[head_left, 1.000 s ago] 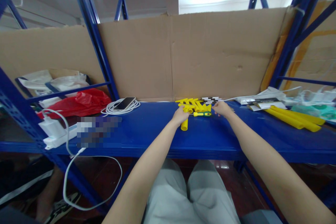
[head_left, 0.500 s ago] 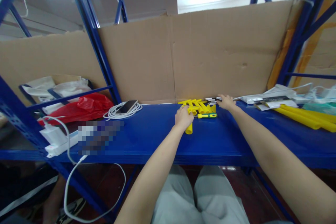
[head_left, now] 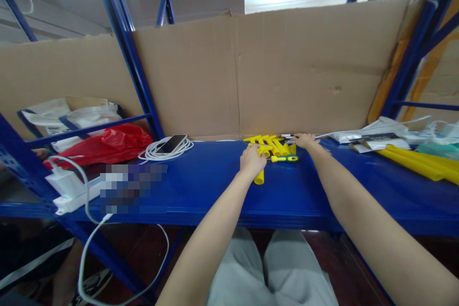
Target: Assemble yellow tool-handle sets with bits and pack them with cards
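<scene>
On the blue shelf top [head_left: 211,181], my left hand [head_left: 252,160] is closed around a yellow plastic tube piece [head_left: 258,177], whose open end sticks out below the fingers. Right beside it lies a screwdriver [head_left: 284,158] with a yellow and green handle. Behind them is a cluster of several yellow plastic pieces [head_left: 274,146]. My right hand [head_left: 304,140] reaches to the back of this cluster, fingers drawn together at some thin black-and-white rods [head_left: 287,136]. Its fingertips are too small to show exactly what they grip.
A cardboard sheet [head_left: 287,71] stands behind the shelf. Long yellow tubes [head_left: 423,163] and plastic packets [head_left: 380,130] lie at right. Leftward are a phone [head_left: 173,143] on a coiled white cable [head_left: 152,152], a red bag [head_left: 107,146] and a power strip [head_left: 77,200]. Another person's leg shows lower left.
My right hand has shifted slightly left, its fingers drawing closer together at the rods. The left hand stays around the yellow tube piece. The view has moved a little.
</scene>
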The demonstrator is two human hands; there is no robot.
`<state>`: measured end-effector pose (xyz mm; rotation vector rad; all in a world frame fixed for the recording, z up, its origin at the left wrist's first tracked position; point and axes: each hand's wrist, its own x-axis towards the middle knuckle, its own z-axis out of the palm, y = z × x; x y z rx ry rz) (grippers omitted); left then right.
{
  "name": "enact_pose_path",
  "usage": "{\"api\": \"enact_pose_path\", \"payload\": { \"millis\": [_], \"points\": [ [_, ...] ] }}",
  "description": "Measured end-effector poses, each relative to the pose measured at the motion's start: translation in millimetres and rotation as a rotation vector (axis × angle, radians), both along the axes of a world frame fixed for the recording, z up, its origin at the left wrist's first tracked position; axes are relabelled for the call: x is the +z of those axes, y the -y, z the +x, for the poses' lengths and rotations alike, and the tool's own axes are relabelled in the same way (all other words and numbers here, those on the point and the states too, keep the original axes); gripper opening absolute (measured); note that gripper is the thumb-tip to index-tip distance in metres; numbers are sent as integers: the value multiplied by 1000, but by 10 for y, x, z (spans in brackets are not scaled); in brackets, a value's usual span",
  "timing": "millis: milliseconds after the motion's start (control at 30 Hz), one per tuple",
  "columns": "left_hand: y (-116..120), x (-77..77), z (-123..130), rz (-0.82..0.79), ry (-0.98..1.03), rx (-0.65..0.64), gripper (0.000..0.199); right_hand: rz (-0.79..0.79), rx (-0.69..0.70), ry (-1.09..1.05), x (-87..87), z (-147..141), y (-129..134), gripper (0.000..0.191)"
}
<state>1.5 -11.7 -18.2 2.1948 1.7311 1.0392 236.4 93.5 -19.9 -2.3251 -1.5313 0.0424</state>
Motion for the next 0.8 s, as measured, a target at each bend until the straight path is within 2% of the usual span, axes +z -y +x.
{"api": "enact_pose_path", "payload": {
  "millis": [200, 433, 633, 800],
  "points": [
    [-19, -14, 0, 8, 7, -9, 31, 98, 7, -17, -11, -11, 15, 49],
    [-59, -40, -3, 60, 63, -18, 28, 431, -33, -69, 80, -34, 215, 43],
    [-117, -32, 5, 98, 200, -67, 23, 599, 105, -124, 140, -77, 313, 40],
    [-164, -2, 6, 77, 388, -94, 18, 731, 436, -263, -19, -151, 320, 36]
  ]
}}
